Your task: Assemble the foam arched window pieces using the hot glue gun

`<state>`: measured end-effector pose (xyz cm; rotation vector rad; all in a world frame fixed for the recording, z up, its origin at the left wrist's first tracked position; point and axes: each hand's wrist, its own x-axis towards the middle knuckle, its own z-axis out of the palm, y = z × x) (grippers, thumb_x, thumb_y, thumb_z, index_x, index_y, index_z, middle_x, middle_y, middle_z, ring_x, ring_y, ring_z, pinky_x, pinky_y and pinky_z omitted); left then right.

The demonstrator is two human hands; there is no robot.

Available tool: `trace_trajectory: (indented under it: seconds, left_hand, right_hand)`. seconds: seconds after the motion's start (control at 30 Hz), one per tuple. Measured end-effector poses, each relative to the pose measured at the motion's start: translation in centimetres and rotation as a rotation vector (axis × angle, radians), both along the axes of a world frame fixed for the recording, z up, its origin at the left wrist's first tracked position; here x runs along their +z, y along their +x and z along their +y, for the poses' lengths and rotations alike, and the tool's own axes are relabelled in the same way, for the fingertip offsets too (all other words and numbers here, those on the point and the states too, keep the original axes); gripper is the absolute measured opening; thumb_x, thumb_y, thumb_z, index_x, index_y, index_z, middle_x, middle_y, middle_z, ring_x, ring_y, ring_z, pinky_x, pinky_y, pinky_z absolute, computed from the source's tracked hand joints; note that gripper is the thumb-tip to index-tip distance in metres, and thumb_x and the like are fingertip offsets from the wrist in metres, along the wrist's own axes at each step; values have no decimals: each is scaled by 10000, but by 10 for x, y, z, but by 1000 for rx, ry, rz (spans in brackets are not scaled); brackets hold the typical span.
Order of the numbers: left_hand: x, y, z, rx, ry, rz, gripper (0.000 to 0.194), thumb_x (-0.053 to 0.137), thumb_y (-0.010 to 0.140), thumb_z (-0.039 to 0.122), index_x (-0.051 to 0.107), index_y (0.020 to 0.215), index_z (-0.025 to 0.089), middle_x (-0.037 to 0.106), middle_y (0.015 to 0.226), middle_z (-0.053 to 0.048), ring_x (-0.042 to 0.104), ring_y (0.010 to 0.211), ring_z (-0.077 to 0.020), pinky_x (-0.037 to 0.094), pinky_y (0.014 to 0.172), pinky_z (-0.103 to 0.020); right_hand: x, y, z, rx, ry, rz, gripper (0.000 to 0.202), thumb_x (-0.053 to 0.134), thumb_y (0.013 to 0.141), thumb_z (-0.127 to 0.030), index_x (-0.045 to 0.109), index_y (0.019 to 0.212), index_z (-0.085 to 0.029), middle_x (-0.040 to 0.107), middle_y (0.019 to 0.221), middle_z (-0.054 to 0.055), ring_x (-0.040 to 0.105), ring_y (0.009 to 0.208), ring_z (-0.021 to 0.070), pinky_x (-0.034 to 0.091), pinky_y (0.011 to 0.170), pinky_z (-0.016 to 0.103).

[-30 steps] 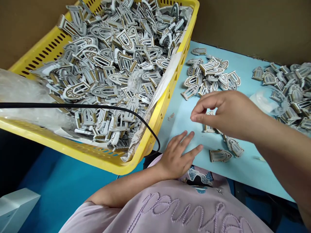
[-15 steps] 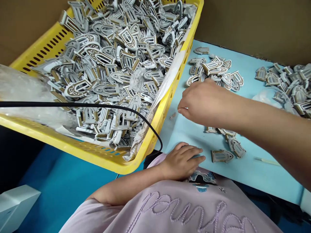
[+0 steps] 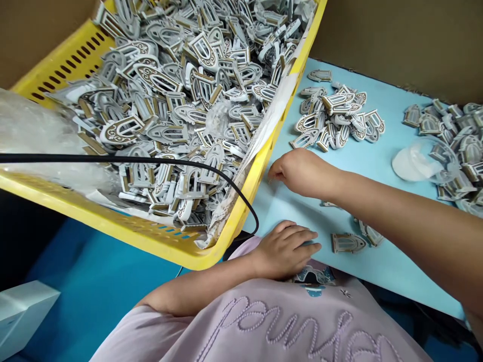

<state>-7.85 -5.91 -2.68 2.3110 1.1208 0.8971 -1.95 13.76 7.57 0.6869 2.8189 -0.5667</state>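
My right hand point(image 3: 304, 173) reaches over the pale blue table, close to the yellow basket's side. Its fingertips are pressed together low over the tabletop, and whatever is in the pinch is hidden or too small to name. Behind it lies a pile of small grey-white arched window-shaped pieces point(image 3: 341, 113) with gold edging. My left hand point(image 3: 289, 249) rests at the table's near edge, palm down, fingers stretched out, holding nothing. Just right of it is a single arched piece point(image 3: 349, 243), with another partly hidden under my right forearm.
A yellow basket point(image 3: 211, 256) heaped with the same arched pieces stands at left, with clear plastic sheeting point(image 3: 41, 125) inside. A black cable point(image 3: 151, 160) crosses it. At right sit a clear cup point(image 3: 418, 160) with white contents and another pile of arched pieces point(image 3: 462, 136).
My right hand has moved down and toward me, away from the pile, to where a small brownish scrap lay on the table. The left hand has stayed in place.
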Motion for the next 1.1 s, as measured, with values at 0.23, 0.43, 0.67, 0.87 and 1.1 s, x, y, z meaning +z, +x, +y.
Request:
trace_trajectory:
  seconds: [0.23,0.43,0.67,0.87,1.1]
  left_hand:
    - [0,-1,1,2,10,2,290,541,932,234,633,1207,244,692,1264,-57,637,1149,-207,430,1021,-408]
    - [-1,-2,1,4,28,-14,279,540,935,236,638,1195,237,699,1256,-61,644,1140,-217,439,1014,-412]
    - [-1,-3,1,7,40,-25,265,537,938,248,634,1185,237,706,1243,-57,654,1113,-208,460,999,-401]
    - [1,-4,4,-20,-4,-74,284,570,909,218,649,1181,202,710,1218,-99,667,1081,-240,476,973,-433]
    - [28,-10,12,284,-705,-881,293,593,945,379,704,1141,192,729,1075,-115,678,981,-220,512,859,-355]
  right_hand:
    - [8,-5,-3,-35,47,6,241,551,900,-242,785,912,-190,764,835,69,674,824,256,398,746,359]
    - [-1,-5,1,-13,-26,41,256,616,834,-181,757,1046,-204,766,1035,19,679,962,202,433,795,283]
    - [-23,3,2,-39,-3,36,292,529,871,-148,767,1040,-140,732,969,141,625,995,292,422,864,387]
    - [-46,6,-12,-161,-140,142,215,569,849,-132,762,943,-125,702,976,155,612,1011,270,430,892,364]
    - [-41,24,-15,-590,-484,375,146,661,833,-289,726,846,-159,709,783,63,630,715,175,502,716,326]
